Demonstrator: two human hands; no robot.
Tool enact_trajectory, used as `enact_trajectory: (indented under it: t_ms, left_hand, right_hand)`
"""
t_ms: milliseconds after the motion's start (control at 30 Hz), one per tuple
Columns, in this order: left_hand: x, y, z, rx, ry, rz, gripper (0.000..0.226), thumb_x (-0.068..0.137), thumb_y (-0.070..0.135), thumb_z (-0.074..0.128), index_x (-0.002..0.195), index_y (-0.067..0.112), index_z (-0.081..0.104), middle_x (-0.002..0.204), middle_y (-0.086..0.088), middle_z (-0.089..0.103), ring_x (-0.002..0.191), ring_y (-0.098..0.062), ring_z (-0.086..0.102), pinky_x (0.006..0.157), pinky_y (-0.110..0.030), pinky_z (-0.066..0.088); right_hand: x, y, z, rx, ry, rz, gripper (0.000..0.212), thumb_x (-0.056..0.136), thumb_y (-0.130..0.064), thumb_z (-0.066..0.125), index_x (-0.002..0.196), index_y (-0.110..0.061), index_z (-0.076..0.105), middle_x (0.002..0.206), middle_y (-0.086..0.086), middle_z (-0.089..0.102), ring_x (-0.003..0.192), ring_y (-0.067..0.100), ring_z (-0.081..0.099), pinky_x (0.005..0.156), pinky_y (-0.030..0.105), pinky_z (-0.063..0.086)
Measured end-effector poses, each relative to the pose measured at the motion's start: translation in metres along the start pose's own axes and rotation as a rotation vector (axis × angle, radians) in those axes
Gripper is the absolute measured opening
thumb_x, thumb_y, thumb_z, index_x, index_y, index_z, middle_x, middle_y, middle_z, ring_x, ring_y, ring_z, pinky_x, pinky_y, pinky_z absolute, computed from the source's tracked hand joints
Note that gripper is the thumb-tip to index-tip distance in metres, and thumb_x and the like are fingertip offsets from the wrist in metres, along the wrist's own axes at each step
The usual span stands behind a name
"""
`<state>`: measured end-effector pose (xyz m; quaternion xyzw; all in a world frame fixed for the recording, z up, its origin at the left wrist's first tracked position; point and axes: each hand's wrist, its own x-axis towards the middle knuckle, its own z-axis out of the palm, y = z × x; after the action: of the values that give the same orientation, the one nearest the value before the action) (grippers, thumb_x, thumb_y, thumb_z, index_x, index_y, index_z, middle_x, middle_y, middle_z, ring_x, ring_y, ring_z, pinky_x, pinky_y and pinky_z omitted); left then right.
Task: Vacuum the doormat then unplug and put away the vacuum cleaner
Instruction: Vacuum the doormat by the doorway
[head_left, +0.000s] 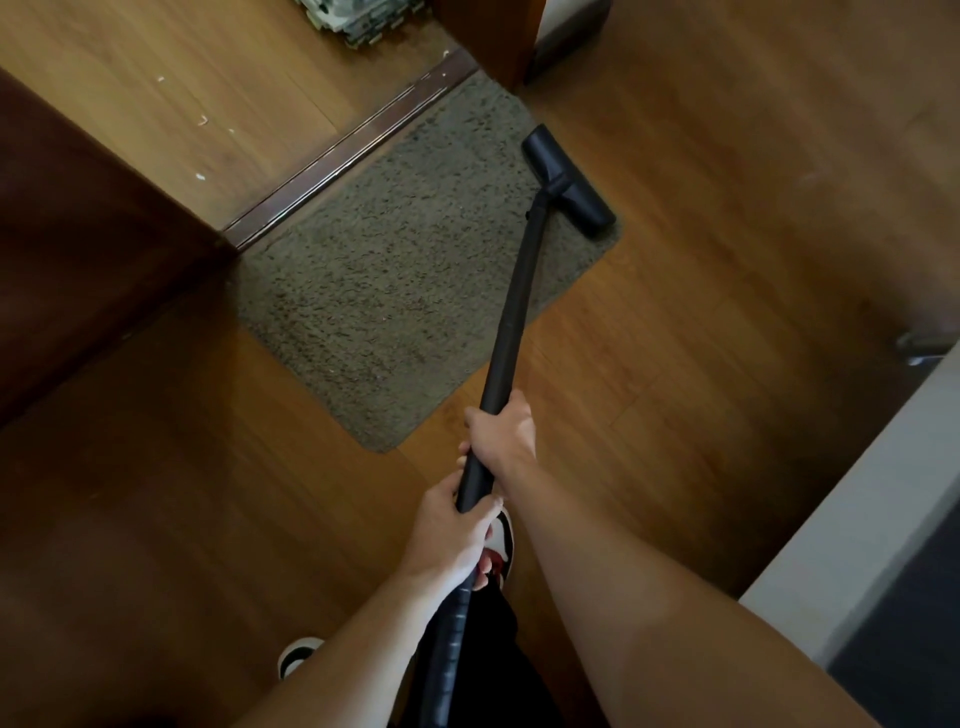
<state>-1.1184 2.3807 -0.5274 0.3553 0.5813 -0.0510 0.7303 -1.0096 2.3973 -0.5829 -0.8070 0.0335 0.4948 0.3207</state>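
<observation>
A grey-brown shaggy doormat (395, 291) lies on the wooden floor against a dark door threshold (343, 156). The black vacuum floor head (569, 182) rests on the mat's far right corner. A long black wand (511, 322) runs from the head back toward me. My right hand (501, 434) grips the wand higher up. My left hand (457, 535) grips it lower, where the ribbed hose (447, 639) begins. The vacuum's body and plug are out of view.
A dark wooden door or panel (88, 249) stands at the left. A door frame post (493, 41) rises beyond the mat. A pale cabinet edge (857, 509) sits at the right, with a metal fitting (919, 345) on the floor. My shoes (296, 657) are below.
</observation>
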Motion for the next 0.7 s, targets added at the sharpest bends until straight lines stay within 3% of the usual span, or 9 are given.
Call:
enact_trajectory:
  t_ms: [200,533,700]
  left_hand:
    - [-0.038,-0.036,-0.029,0.027,-0.015,-0.074,0.016,0.096,0.015,0.062,0.088,0.003,0.056,0.067,-0.013,0.048,0.039,-0.022,0.041,0.037,-0.026,0.038]
    - [-0.102,-0.101,-0.100,0.055,0.007,-0.115,0.014,0.095,0.016,0.063,0.096,0.002,0.060,0.067,-0.011,0.052,0.040,-0.021,0.045,0.038,-0.026,0.039]
    - [-0.127,-0.138,-0.139,0.054,0.010,-0.133,0.014,0.095,0.018,0.063,0.094,0.004,0.061,0.067,-0.010,0.055,0.040,-0.020,0.048,0.041,-0.028,0.043]
  right_hand:
    - [-0.040,0.039,0.025,-0.008,-0.005,0.026,0.027,0.093,-0.013,0.062,0.114,-0.017,0.044,0.085,0.011,0.063,0.046,0.015,0.061,0.051,0.034,0.058]
    - [-0.122,0.094,0.089,-0.018,-0.045,0.071,0.031,0.095,-0.012,0.060,0.119,-0.012,0.042,0.083,0.016,0.063,0.044,0.016,0.058,0.042,0.025,0.049]
    - [-0.157,0.122,0.123,-0.054,-0.045,0.083,0.032,0.095,-0.013,0.060,0.121,-0.015,0.041,0.097,0.022,0.069,0.046,0.015,0.060,0.041,0.025,0.049]
